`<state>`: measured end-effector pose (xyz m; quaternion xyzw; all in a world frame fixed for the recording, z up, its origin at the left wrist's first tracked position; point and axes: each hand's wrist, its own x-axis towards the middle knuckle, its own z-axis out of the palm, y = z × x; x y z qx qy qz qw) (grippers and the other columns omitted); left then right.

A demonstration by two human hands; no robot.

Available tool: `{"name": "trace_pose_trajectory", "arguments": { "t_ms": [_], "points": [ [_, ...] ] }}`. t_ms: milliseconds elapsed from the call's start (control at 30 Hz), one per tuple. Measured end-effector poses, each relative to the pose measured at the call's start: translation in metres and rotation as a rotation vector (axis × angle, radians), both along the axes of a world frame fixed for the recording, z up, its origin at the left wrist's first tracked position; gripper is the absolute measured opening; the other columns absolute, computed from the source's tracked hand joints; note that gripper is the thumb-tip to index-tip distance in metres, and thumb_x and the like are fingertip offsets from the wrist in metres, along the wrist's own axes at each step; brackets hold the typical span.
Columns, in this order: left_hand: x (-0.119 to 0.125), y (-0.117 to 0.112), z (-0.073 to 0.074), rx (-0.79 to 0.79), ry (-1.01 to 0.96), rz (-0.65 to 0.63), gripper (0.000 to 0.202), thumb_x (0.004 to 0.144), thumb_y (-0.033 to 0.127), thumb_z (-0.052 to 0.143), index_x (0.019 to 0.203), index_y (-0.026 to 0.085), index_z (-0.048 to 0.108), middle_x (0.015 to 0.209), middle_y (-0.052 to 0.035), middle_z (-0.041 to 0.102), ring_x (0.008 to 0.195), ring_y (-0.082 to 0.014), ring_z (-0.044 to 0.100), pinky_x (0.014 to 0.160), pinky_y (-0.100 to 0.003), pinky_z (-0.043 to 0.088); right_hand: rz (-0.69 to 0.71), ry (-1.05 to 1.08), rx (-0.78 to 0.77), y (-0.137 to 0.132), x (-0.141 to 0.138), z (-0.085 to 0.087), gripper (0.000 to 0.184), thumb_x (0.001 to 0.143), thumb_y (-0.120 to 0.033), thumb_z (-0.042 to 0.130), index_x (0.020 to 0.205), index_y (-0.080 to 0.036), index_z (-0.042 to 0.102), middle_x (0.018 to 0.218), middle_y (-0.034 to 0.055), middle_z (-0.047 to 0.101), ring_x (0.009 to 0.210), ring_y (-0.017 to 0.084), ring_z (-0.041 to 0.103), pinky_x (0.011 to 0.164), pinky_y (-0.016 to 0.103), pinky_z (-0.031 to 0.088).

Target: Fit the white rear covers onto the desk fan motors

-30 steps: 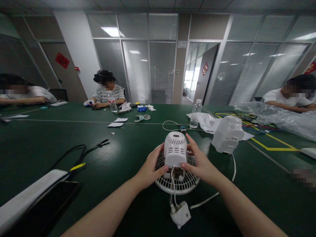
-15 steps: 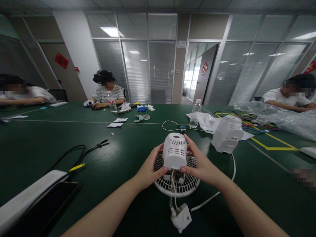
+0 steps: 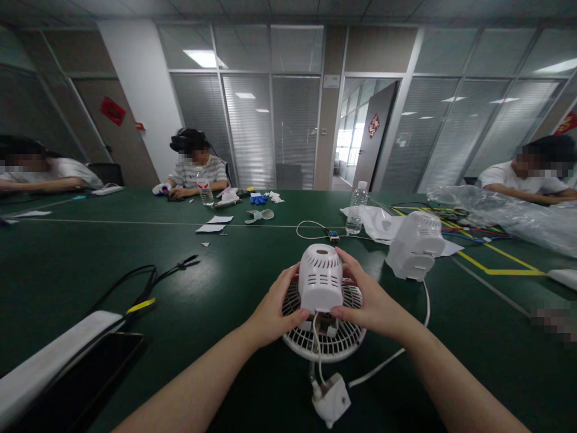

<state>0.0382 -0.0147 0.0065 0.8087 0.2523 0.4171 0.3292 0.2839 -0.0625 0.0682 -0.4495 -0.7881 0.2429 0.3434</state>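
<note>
An office room — glass partitions [image 3: 296, 49], slatted blinds [image 3: 250, 141], a large shared green table [image 3: 243, 258].

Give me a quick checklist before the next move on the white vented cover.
1. Left hand on the white vented cover: ok, at its left side.
2. Right hand on the cover: ok, at its right side.
3. Cover fully seated over the round grille: cannot tell; inner parts show below its near edge.
4. Thin white cord unpinched at that edge: cannot tell.
5. Phone clear of both hands: ok, off to the left.
</note>
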Motion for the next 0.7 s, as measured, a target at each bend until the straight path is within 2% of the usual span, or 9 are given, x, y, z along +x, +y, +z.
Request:
{"name": "trace_pose_trajectory", "arguments": {
  "t_ms": [333,567,700],
  "points": [
    [-0.0001,-0.0024,0.0041,-0.029,0.0,-0.011,0.087,0.078,0.058,0.068,0.149,0.027,0.027,0.147,-0.0109,0.039,0.13,-0.0332,0.043,0.111,-0.05,0.035,0.027,0.046,-0.036,-0.0003,0.003,0.0006,0.106,0.071,-0.042,0.081,0.151,-0.034,0.012,0.148,0.0105,0.042,0.132,0.031,0.046,0.109,0.054,0.039],
    [-0.001,-0.0014,0.0018,-0.026,-0.031,-0.025,0.087,0.078,0.059,0.067,0.149,0.026,0.026,0.147,-0.0113,0.037,0.13,-0.0337,0.042,0.111,-0.05,0.035,0.032,0.124,-0.09,-0.001,0.0005,-0.0015,0.105,0.069,-0.043,0.082,0.15,-0.036,0.014,0.146,0.0119,0.043,0.13,0.033,0.048,0.109,0.059,0.037],
    [-0.0016,-0.0013,0.0016,-0.019,-0.031,-0.03,0.088,0.078,0.06,0.066,0.149,0.027,0.026,0.148,-0.0117,0.036,0.13,-0.035,0.042,0.11,-0.051,0.036,0.06,0.153,-0.088,-0.0007,-0.0001,-0.0006,0.103,0.069,-0.041,0.082,0.148,-0.036,0.017,0.146,0.0107,0.043,0.129,0.032,0.05,0.108,0.055,0.039]
  ]
}}
